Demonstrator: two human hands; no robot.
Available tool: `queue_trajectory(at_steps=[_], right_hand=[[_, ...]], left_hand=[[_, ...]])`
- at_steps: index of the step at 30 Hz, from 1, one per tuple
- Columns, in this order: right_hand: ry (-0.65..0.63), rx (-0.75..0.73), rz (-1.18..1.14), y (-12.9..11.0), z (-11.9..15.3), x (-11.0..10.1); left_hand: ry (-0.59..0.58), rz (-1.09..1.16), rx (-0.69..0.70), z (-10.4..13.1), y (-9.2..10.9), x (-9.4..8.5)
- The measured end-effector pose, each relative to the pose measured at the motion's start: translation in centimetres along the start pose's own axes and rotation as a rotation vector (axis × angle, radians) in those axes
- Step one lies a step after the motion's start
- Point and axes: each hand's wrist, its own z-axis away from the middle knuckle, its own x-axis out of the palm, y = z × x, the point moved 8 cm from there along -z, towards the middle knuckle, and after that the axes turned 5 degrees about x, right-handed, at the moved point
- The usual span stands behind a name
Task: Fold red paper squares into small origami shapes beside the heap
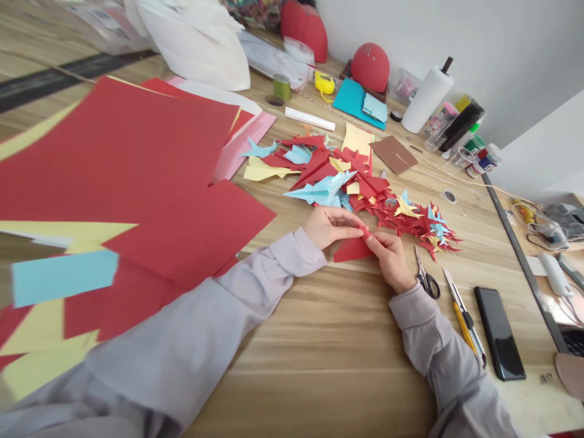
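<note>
Paper piece [350, 250] between left hand [331, 227] and right hand [390, 258], over table [328, 347]. From it: loose sheets [150, 152], overlapping, at 9 o'clock; folded-paper heap [360, 182], 12 to 3; upright roll [427, 100], 1, behind heap; scissors [422, 275], between 3 and 4; utility knife [467, 323], then phone [500, 334], 4.

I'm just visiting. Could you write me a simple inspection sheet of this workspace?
Surface: wood-grain table, scattered with paper and tools.
Job's things: small red paper being handled; folded paper pieces, red, blue and yellow, heaped just beyond.
Clutter: large red sheet at left; scissors, utility knife and black phone at right.
Grips: left grip and right grip both pinch the small red paper.
Cables: thin cables at far right.
Surroundings: pale wall, white roll and red dome behind.
</note>
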Motion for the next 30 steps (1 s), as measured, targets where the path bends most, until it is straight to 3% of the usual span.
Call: queue_trajectory(at_steps=[11,30], right_hand=[[0.022,-0.02,0.07,-0.07,0.01,-0.19],[0.018,-0.012,0.02,-0.1,-0.07,-0.08]], left_hand=[[-0.063,-0.044,0.005,0.06,0.17,0.4],[0.001,0.058,-0.008,0.09,0.07,0.21]])
